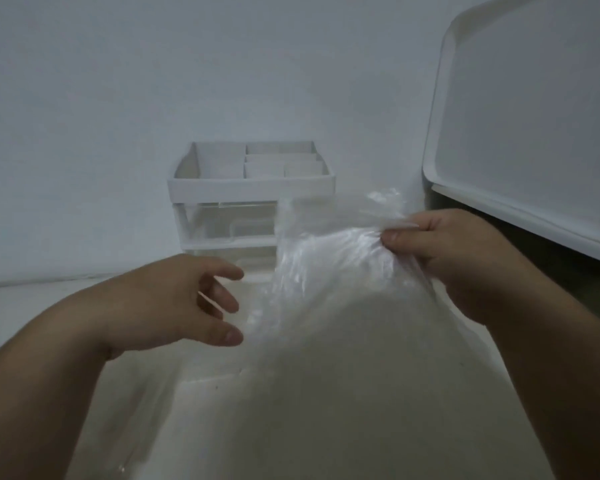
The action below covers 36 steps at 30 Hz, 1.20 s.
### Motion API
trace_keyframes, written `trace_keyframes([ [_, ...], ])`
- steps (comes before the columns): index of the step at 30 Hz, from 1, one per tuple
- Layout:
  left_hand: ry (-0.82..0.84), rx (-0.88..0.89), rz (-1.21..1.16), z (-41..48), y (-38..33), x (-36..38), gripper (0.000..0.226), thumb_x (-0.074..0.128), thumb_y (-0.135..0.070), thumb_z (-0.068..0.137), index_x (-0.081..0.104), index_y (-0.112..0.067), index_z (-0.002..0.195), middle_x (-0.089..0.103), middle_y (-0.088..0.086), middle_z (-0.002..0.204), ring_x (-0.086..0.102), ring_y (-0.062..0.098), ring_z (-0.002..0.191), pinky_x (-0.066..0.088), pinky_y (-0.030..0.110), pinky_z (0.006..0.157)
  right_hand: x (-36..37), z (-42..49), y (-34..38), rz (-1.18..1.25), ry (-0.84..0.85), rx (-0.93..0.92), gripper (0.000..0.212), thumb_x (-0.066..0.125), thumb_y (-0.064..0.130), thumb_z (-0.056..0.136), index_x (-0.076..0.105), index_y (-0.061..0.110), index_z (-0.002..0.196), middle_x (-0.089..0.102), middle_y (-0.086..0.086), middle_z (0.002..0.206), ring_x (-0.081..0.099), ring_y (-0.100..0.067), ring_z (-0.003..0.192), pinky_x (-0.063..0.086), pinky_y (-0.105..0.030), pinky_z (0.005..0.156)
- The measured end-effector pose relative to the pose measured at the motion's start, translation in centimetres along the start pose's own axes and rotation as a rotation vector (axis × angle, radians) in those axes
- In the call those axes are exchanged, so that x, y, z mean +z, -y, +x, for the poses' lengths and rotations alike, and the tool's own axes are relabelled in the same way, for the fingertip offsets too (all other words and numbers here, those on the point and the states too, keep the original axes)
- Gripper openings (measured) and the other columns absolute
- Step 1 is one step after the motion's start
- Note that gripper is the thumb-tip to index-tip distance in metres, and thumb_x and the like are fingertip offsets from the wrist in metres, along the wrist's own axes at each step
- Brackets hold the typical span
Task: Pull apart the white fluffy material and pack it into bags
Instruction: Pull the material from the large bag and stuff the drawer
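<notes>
The right hand (pixel 465 258) pinches the gathered neck of the bag (pixel 312 271) between thumb and curled fingers. The left hand (pixel 174 299) holds nothing; its fingers are loosely spread, just beside the bag's left flank. Contact there cannot be determined.

The bag is clear plastic. Its long axis runs from the neck at upper right down toward the viewer. The neck points up, and the loose mouth flares above the grip. A pale fill (pixel 343 393) occupies the lower body; its texture is too blurred to tell.

The bag sits at centre, between the hands, over the table (pixel 32 306). The organizer (pixel 252 188) stands directly behind it against the wall (pixel 118 98). The tray (pixel 534 116) stands tilted near the right hand. Bare table lies left of the left hand.
</notes>
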<state>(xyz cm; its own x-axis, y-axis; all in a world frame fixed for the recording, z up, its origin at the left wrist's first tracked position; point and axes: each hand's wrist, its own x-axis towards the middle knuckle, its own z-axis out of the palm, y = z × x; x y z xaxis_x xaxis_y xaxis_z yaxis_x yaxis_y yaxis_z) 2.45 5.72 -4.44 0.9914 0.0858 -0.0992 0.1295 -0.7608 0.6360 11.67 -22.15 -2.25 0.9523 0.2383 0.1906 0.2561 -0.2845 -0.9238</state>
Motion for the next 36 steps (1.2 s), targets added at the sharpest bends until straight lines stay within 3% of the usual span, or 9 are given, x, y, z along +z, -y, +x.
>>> trace_keyframes([
  [2, -0.175, 0.070, -0.062, -0.5, -1.3, -0.1, 0.120, 0.081, -0.080, 0.032, 0.041, -0.049, 0.140, 0.065, -0.027, 0.114, 0.063, -0.004, 0.106, 0.052, 0.034, 0.097, 0.2, -0.2, 0.2, 0.017, 0.065, 0.007, 0.016, 0.068, 0.010, 0.089, 0.077, 0.001, 0.077, 0.074, -0.020, 0.077, 0.067, -0.027, 0.066, 0.055, -0.040, 0.075],
  [5, -0.395, 0.221, -0.149, -1.3, -4.3, 1.1, 0.121, 0.060, -0.093, 0.043, 0.022, -0.050, 0.149, 0.047, -0.035, 0.136, 0.049, -0.008, 0.122, 0.041, 0.030, 0.106, 0.5, -0.5, 0.3, 0.027, 0.189, 0.001, 0.016, 0.068, 0.007, 0.087, 0.077, 0.001, 0.075, 0.073, -0.022, 0.078, 0.067, -0.028, 0.067, 0.054, -0.038, 0.074],
  [9, -0.466, 0.272, 0.150, -1.6, -6.6, 3.3, 0.111, 0.045, -0.087, 0.054, 0.012, -0.048, 0.152, 0.039, -0.038, 0.136, 0.054, 0.005, 0.088, 0.038, 0.020, 0.082, 0.7, -1.4, 0.7, 0.127, 0.406, 0.036, 0.014, 0.069, 0.009, 0.075, 0.076, -0.002, 0.078, 0.073, -0.024, 0.081, 0.069, -0.026, 0.065, 0.058, -0.033, 0.065],
  [12, -0.402, 0.270, 0.198, -1.6, -6.2, 3.3, 0.101, 0.041, -0.084, 0.055, 0.035, -0.044, 0.147, 0.052, -0.031, 0.104, 0.054, -0.001, 0.081, 0.039, 0.013, 0.071, 0.9, -1.8, 0.9, 0.146, 0.509, 0.054, 0.019, 0.069, 0.012, 0.070, 0.078, 0.000, 0.082, 0.073, -0.024, 0.082, 0.071, -0.026, 0.065, 0.060, -0.030, 0.062],
  [14, -0.340, 0.310, 0.138, -1.3, -5.8, 3.1, 0.064, 0.049, -0.074, 0.071, 0.068, -0.034, 0.117, 0.066, -0.020, 0.088, 0.061, 0.002, 0.076, 0.049, 0.020, 0.067, 1.0, -1.9, 1.0, 0.148, 0.535, 0.051, 0.018, 0.069, 0.012, 0.070, 0.079, 0.003, 0.082, 0.073, -0.022, 0.081, 0.070, -0.024, 0.064, 0.060, -0.029, 0.061],
  [17, -0.295, 0.386, -0.033, -0.8, -5.6, 3.1, 0.034, 0.057, -0.040, 0.090, 0.070, -0.017, 0.070, 0.068, -0.002, 0.061, 0.063, 0.012, 0.054, 0.048, 0.023, 0.055, 1.2, -1.8, 0.8, 0.144, 0.537, 0.070, 0.014, 0.069, 0.012, 0.070, 0.079, 0.005, 0.076, 0.073, -0.019, 0.074, 0.069, -0.022, 0.057, 0.058, -0.027, 0.056],
  [23, -0.144, 0.272, -0.193, -0.8, -4.5, 2.9, 0.039, 0.046, -0.059, 0.088, 0.075, -0.033, 0.085, 0.072, -0.001, 0.077, 0.059, 0.036, 0.065, 0.052, 0.045, 0.068, 1.4, -1.2, -0.1, 0.038, 0.485, 0.118, 0.013, 0.066, 0.002, 0.085, 0.077, 0.000, 0.079, 0.070, -0.023, 0.073, 0.065, -0.023, 0.054, 0.057, -0.028, 0.055],
  [28, -0.083, 0.290, -0.035, -1.2, -5.4, 3.1, 0.065, 0.050, -0.091, 0.063, 0.072, -0.040, 0.099, 0.073, -0.002, 0.079, 0.067, 0.015, 0.069, 0.055, 0.042, 0.070, 2.0, -1.0, -0.4, -0.066, 0.469, 0.114, 0.011, 0.068, 0.004, 0.084, 0.078, 0.001, 0.081, 0.073, -0.026, 0.085, 0.067, -0.030, 0.067, 0.057, -0.037, 0.071],
  [36, -0.094, 0.173, -0.009, -0.1, -5.0, 4.2, 0.035, 0.064, -0.039, 0.094, 0.072, -0.013, 0.072, 0.063, -0.002, 0.057, 0.053, 0.011, 0.050, 0.045, 0.026, 0.055, 2.3, -0.7, -0.9, -0.179, 0.577, -0.034, 0.006, 0.076, 0.017, 0.081, 0.080, 0.012, 0.080, 0.076, -0.010, 0.078, 0.069, -0.015, 0.066, 0.055, -0.026, 0.065],
])
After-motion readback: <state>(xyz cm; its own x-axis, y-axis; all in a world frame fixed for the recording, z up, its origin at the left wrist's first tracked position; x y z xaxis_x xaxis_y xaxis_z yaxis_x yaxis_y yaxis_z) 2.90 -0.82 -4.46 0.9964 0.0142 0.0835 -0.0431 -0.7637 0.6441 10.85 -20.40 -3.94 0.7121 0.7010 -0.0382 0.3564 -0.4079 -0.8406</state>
